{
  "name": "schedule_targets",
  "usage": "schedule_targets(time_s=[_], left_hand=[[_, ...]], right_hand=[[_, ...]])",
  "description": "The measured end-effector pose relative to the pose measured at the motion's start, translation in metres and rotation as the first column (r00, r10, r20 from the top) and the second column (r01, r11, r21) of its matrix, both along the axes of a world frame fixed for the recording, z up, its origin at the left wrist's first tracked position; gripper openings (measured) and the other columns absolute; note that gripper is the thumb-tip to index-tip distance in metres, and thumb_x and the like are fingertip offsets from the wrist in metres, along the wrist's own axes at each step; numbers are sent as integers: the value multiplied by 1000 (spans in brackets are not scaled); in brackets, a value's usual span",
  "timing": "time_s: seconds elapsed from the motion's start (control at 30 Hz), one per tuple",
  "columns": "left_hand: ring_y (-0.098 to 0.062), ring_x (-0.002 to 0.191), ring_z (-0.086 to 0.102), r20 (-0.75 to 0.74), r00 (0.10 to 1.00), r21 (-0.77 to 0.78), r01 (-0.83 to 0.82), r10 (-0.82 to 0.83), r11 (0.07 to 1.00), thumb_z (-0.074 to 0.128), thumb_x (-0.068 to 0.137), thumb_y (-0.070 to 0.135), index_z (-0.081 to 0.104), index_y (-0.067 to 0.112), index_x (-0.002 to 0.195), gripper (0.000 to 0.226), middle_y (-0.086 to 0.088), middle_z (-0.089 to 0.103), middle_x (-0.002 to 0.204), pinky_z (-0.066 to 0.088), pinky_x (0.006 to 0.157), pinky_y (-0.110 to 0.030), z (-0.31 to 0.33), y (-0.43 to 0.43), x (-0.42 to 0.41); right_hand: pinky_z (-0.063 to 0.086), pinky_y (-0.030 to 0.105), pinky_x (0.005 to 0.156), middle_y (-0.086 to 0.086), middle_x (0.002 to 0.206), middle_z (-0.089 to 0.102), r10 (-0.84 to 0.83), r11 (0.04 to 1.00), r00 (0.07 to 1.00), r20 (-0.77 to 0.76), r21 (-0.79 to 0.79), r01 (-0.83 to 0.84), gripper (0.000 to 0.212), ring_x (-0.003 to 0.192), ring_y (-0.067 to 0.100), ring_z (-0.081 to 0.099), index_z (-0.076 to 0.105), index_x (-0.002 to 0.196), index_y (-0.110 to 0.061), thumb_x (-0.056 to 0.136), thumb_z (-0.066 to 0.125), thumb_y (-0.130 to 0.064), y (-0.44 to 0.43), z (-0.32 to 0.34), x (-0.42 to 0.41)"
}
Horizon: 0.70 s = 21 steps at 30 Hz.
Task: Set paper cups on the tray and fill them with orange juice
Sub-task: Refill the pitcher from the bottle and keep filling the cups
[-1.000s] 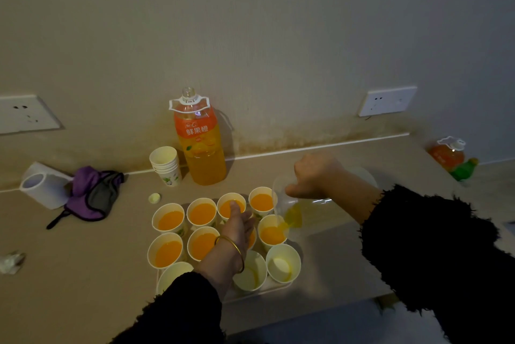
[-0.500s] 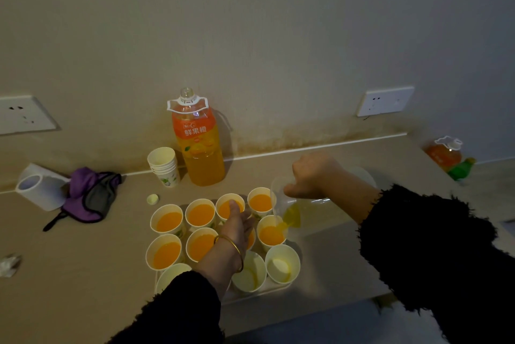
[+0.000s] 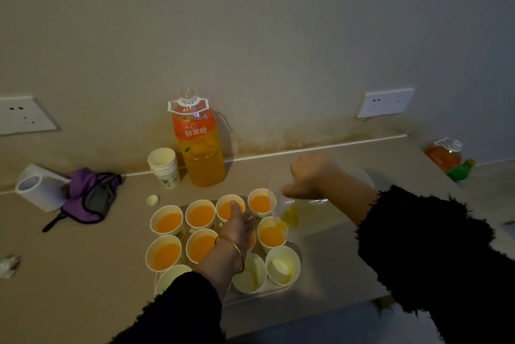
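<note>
Two near-empty paper cups (image 3: 282, 268) at the white tray's (image 3: 259, 295) near edge, left hand (image 3: 237, 229) resting on middle cups, grip unclear, right hand (image 3: 309, 176) gripping a tilted clear pitcher (image 3: 303, 212) over the tray's right side, orange juice bottle (image 3: 199, 145) behind.

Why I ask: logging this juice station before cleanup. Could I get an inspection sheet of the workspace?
Surface: beige countertop, dim light.
Job's things: white tray carrying white paper cups, most holding orange juice, front ones nearly empty; clear plastic pitcher tilted over one cup.
Clutter: open orange juice bottle, spare cup stack, small yellow cap, purple-grey cloth, white tape roll, crumpled wrapper; second orange bottle and green object far right.
Hands: right hand grips the pitcher; left hand rests among the cups, grip unclear.
Cables: nothing seen.
Surroundings: stained beige wall, two white wall sockets.
</note>
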<state>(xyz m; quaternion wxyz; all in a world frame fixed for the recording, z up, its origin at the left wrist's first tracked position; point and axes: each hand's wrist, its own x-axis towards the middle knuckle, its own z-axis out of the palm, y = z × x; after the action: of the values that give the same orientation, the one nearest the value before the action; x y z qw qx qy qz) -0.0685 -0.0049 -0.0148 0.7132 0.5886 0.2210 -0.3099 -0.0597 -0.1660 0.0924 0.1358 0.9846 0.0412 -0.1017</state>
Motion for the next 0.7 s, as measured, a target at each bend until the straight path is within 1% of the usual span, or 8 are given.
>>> schedule_targets(time_s=[0.1,0.2,0.33,0.5,0.7], left_hand=[[-26,135,35,0,1000,-1,-1,1,1000,14,96,56,45,5,137,72,-16,44,142,20,112,-37,-1,1,0],[-26,136,36,2,1000,-3,3,-3,1000,14,96,56,44,6,137,72,-15,44,142,20,112,-37,-1,2,0],[-26,135,36,5,1000,-5,-3,3,1000,14,97,55,45,5,136,71,-16,46,140,21,111,-37,-1,2,0],[-26,137,33,4,1000,-1,14,-14,1000,12,96,56,44,7,137,72,-15,43,143,19,112,-37,-3,3,0],[-26,137,33,9,1000,0,19,-19,1000,11,96,57,44,7,138,72,-15,43,142,19,112,-37,-3,2,1]], right_hand=[[41,28,71,7,105,63,-7,1000,1000,-9,-2,7,55,94,24,57,63,105,-12,86,39,-58,1,0,1],[40,27,70,6,103,63,-8,1000,1000,-3,-14,8,54,88,23,54,63,104,-13,87,38,-58,2,1,1],[40,27,71,7,106,63,1,1000,1000,6,-28,-1,57,96,24,58,63,107,-13,86,38,-59,2,1,2],[42,29,74,8,108,64,-2,1000,1000,-2,-23,2,59,99,25,59,63,110,-13,85,38,-61,1,1,3],[40,28,71,8,108,63,-12,1000,1000,-16,-29,12,58,97,24,58,63,110,-12,86,39,-60,2,3,1]])
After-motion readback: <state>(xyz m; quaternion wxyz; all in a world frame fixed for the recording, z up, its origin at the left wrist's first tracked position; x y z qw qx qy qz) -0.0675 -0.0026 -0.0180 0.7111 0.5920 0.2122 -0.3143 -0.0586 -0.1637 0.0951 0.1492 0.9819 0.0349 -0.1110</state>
